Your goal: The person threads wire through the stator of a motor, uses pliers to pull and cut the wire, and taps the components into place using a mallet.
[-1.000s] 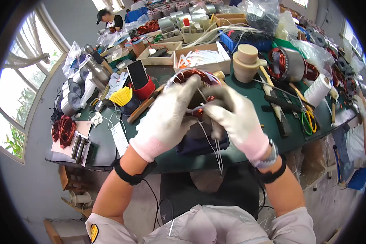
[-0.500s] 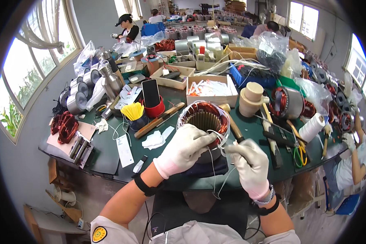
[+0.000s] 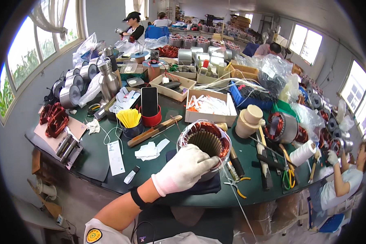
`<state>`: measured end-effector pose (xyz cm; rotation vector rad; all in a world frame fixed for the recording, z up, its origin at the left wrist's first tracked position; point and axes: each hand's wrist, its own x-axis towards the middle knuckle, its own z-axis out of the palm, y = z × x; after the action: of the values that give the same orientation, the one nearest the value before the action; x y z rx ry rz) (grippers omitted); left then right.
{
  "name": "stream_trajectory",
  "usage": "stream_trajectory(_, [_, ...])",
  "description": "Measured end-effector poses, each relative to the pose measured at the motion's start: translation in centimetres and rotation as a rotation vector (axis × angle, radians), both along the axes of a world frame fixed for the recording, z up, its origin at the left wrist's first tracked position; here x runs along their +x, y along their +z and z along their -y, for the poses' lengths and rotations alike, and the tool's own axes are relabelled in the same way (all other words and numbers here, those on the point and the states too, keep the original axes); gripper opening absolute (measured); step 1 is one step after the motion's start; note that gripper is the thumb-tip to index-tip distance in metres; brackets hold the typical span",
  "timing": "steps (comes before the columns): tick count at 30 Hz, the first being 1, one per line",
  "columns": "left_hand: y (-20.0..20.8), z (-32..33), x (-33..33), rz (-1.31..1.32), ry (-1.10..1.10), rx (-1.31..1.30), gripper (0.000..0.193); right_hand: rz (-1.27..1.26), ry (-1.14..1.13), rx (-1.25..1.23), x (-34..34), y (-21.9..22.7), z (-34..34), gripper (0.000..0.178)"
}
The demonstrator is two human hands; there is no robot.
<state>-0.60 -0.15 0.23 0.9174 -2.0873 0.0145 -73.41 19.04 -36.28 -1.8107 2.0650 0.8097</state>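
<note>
White-gloved left grip [image 3: 190, 167] closed on near rim of round copper-wound steel stator [image 3: 205, 142], on dark folded cloth [image 3: 210, 186], green tabletop [image 3: 248, 156]. Right grip out of view. Likely heavy, rigid, windings nick-prone; best held by outer shell.

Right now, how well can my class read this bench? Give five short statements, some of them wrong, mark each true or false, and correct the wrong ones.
1. The fingers of the gloved left hand are on the near side of the copper-wound stator. True.
2. The right hand is holding the white thread spool. False: the right hand is out of view, and the spool is on the green bench.
3. The phone stands in a red holder. True.
4. The yellow strips lie loose on the bench. False: the strips stand in a dark cup.
5. The yellow-handled pliers lie left of the stator. False: the pliers lie to its right.
</note>
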Motion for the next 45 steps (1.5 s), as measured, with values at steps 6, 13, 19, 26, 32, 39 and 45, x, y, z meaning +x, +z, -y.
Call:
stream_trajectory(6, [-0.1,0.2,0.2,-0.035,-0.02,-0.02,0.041,-0.043,0.03,0.065,-2.0,4.4,2.8,0.052])
stream_trajectory(13, [-0.1,0.1,0.7,-0.071,-0.068,0.008,0.049,1.4,0.336,-0.287,38.0,39.8,23.4,0.032])
stream_trajectory(19, [0.0,0.0,1.7,-0.084,-0.093,0.013,0.04,1.005,0.916,0.077,55.4,48.7,32.2,0.019])
stream_trajectory(26, [-0.5,0.7,2.0,-0.093,-0.144,0.027,0.041,0.825,1.175,-0.022,56.1,46.6,35.1,0.022])
stream_trajectory(32, [-0.7,0.7,2.0,-0.15,-0.155,-0.01,0.054,1.013,0.693,-0.073,53.2,46.4,33.0,0.018])
stream_trajectory(39, [-0.2,0.6,1.8,-0.08,-0.146,0.039,0.052,1.277,0.696,-0.62,48.7,41.5,28.4,0.023])
stream_trajectory(45, [0.4,-0.1,1.5,0.049,-0.029,0.065,0.049,1.251,0.884,-0.717,48.4,38.9,27.6,0.034])
